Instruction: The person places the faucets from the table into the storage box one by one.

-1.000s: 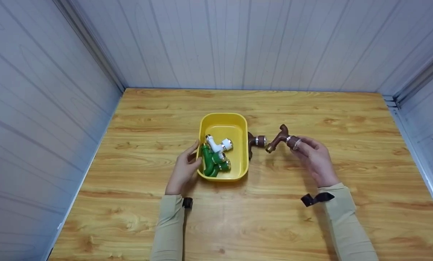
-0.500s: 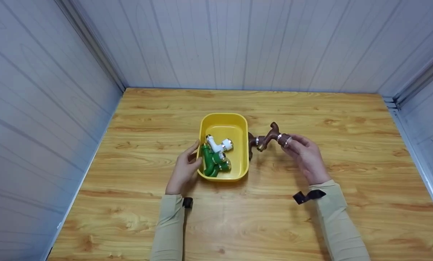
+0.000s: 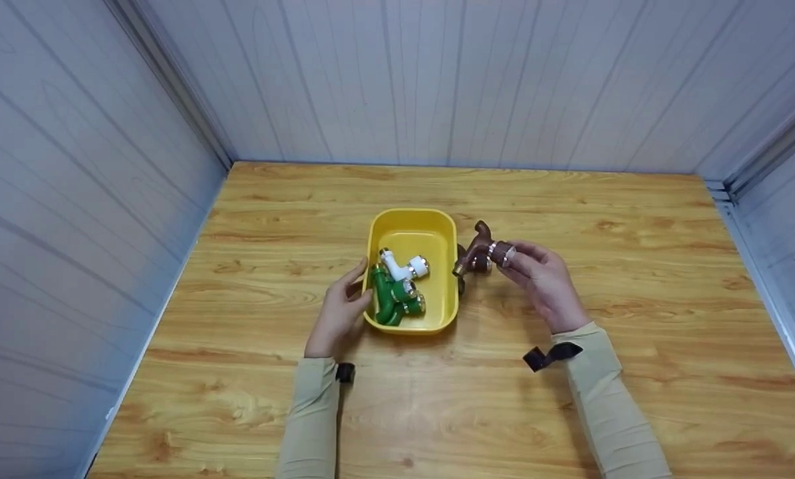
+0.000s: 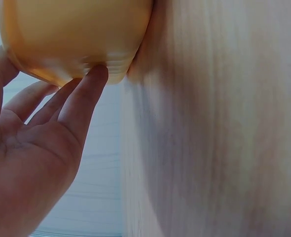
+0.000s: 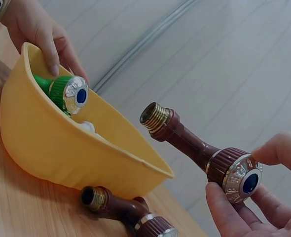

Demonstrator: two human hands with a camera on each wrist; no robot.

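**Brown tap held at the tub's right rim**

Fingers (image 5: 224, 207) of the right hand (image 3: 543, 283) pinch the knurled end of a brown tap (image 3: 480, 249), carrying it in the air just beside the yellow tub (image 3: 410, 229). The left hand (image 3: 337, 313) braces the tub's left wall with relaxed, straight fingers. To my eye, the brass spout should clear the rim and come down on the bare floor beyond the green fittings (image 3: 390, 299) and white fitting (image 3: 404, 266). A second brown tap (image 5: 121, 210) lies on the counter (image 3: 570, 412) by the tub.
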